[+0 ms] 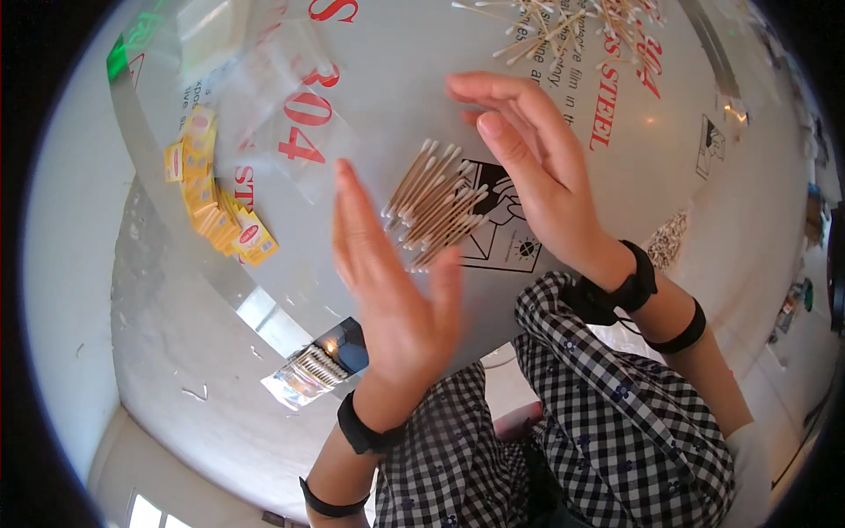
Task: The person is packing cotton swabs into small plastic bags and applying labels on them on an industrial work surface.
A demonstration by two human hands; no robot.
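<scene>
A loose bundle of cotton swabs (pixel 433 207) with wooden sticks and white tips lies on the film-covered metal table (pixel 387 53), roughly lined up on a slant. To its left, my left hand (pixel 387 273) is held upright with fingers stretched and thumb apart, slightly blurred. My right hand (pixel 550 167) hovers on the other side, its fingers extended and a little curved, the thumb apart from them. Neither hand grips anything. The swabs lie between the two palms, and the left thumb comes close to their lower end.
More cotton swabs (pixel 563 31) are scattered at the far right. Yellow printed cards (pixel 209 198) overlap in a row at left, beside clear plastic bags (pixel 282 97). A clear packet of swabs (pixel 308 377) sits at the table's near left edge. Another swab heap (pixel 669 239) shows beyond my right wrist.
</scene>
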